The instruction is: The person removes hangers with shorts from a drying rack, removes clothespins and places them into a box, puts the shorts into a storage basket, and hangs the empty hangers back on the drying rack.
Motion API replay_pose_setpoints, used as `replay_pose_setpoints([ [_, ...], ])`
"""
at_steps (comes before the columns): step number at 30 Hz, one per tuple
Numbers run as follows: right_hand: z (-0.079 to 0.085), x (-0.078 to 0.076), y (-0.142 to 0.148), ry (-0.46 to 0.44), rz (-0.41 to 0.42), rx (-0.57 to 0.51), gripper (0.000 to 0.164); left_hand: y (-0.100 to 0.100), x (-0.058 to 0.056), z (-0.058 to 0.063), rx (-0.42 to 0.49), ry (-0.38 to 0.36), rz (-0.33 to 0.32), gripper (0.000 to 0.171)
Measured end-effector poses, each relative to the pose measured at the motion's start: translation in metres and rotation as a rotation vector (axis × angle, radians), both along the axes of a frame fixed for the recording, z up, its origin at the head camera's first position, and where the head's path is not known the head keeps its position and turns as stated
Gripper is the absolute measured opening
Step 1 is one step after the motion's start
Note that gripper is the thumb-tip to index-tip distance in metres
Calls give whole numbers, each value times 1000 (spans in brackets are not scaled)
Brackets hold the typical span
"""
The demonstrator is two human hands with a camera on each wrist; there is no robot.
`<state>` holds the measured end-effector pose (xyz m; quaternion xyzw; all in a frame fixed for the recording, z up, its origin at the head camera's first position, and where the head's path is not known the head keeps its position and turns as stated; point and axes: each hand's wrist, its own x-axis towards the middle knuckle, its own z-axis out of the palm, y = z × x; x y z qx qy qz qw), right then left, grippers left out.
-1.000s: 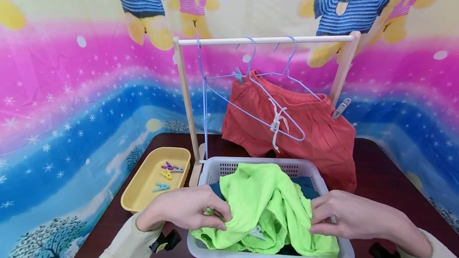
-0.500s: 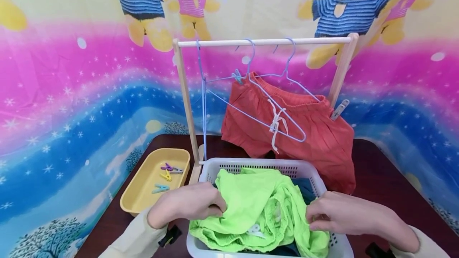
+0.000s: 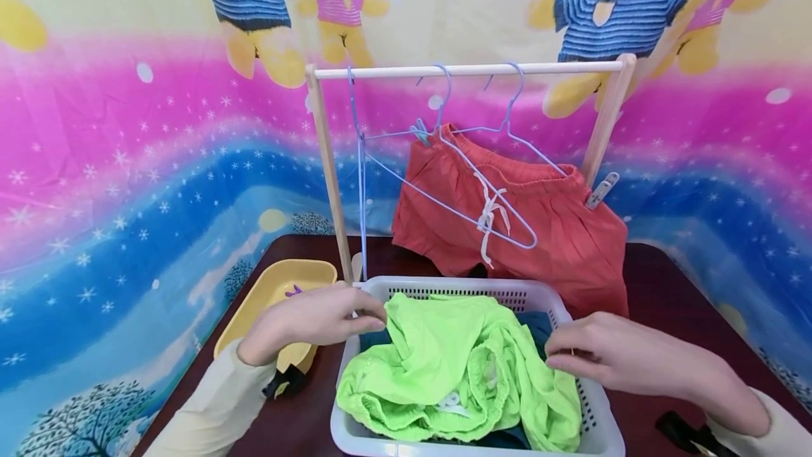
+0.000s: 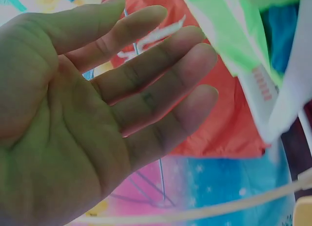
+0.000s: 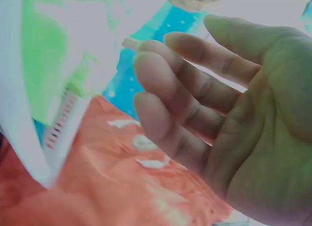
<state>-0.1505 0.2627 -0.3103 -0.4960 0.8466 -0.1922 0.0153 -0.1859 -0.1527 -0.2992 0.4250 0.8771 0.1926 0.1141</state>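
Bright green shorts (image 3: 438,358) with an elastic waistband lie bunched in a white plastic laundry basket (image 3: 345,422), over dark blue cloth (image 3: 536,326). My left hand (image 3: 317,314) hovers above the basket's left rim, beside the shorts. Above the right rim is my right hand (image 3: 624,355). Both wrist views show relaxed, slightly bent fingers and bare palms: the left hand (image 4: 107,94) and the right hand (image 5: 219,99) hold nothing. Behind the basket, red shorts (image 3: 507,224) with a white drawstring hang clipped to a blue wire hanger (image 3: 539,154).
A wooden rack (image 3: 469,70) stands behind the basket with several blue wire hangers on its bar. On the left is a yellow tray (image 3: 254,302) with a purple clothespin (image 3: 294,290), partly hidden by my left hand. A grey clothespin (image 3: 603,190) grips the red shorts.
Both hands have let go of the green shorts and lifted away, the left one up and leftward, the right one up. The shorts have settled flatter in the basket.
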Motion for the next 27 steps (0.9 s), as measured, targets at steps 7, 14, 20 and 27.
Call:
replay_pose_setpoints([
  [7, 24, -1, 6, 273, -55, -103, 35, -25, -15, 7, 9, 25, 109, 19],
  [14, 48, -2, 13, 441, -224, -182, 55, -46, -32, 16, 94, 122, 272, 17],
  [20, 62, -9, 21, 538, -297, -253, 52, -55, -50, 21, 234, 231, 434, 17],
  [27, 72, -24, 31, 640, -406, -275, 48, -62, -69, 15, 441, 281, 619, 23],
])
